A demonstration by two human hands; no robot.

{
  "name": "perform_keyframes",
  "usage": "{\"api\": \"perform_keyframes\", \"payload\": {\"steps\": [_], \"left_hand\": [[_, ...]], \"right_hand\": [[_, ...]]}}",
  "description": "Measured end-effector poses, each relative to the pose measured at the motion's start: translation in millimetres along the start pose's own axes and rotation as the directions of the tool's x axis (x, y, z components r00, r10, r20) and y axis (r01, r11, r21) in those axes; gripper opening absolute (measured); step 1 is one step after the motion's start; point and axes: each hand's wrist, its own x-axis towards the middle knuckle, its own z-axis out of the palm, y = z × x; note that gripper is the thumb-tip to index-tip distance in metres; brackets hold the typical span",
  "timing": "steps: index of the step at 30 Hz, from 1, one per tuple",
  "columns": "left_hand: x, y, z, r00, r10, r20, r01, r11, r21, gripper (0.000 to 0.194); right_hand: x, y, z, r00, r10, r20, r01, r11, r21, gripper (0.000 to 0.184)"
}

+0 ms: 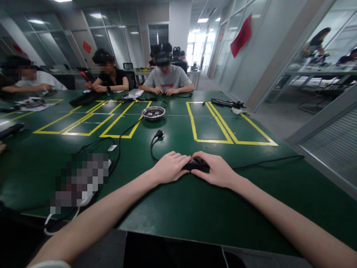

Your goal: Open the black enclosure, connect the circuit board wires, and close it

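Grip is closed both sides: L hand (171,167) covers the L end of a black, oblong, prob. plastic block (198,167), while R hand (216,169) pinches the R end b/w thumb & fingers, low over the green bench (178,212). For good ctrl, prob. best to steady w/ L, keep R pressure light & hold the block level. Short black cord (152,149) w/ black plug (159,134) lies beyond L hand, thin black cord (267,162) trails off R, so slack each side should avoid tugging; round silver metal bowl (153,118) sits well apart, farther out.
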Motion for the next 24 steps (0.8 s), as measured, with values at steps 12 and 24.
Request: {"api": "perform_keyframes", "payload": {"steps": [12, 24], "left_hand": [[-9, -7, -7.7, 0.997, -0.016, -0.081, 0.006, 0.992, -0.125, 0.056], [-10, -3, -5.6, 0.999, -0.028, -0.027, 0.021, 0.973, -0.231, 0.034]], "right_hand": [[4, 79, -34, 0.955, 0.020, -0.296, -0.046, 0.996, -0.081, 0.012], [-39, 122, -110, 0.349, 0.463, -0.815, -0.856, 0.512, -0.076, 0.021]]}}
